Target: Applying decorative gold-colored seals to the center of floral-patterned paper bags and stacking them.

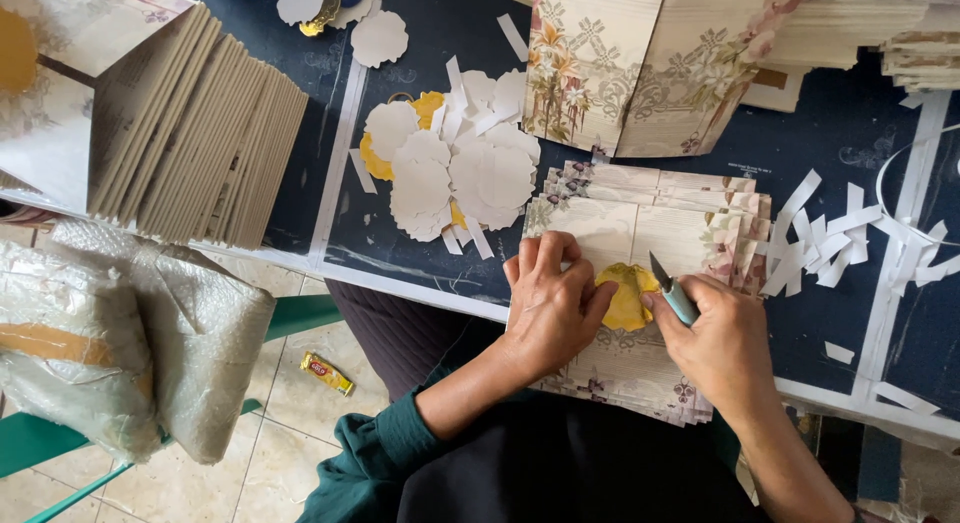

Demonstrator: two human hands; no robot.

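My left hand presses its fingers on a yellow scalloped sticker that lies on top of a stack of cream floral cards. Close beside it, my right hand grips a small teal craft knife, blade up, its tip just right of the sticker. The stack rests at the near edge of a dark blue table.
A heap of white scalloped paper backings lies left of the stack. White paper strips litter the right. Folded cards stand fanned at far left and at the back. A bubble-wrapped bundle sits below left.
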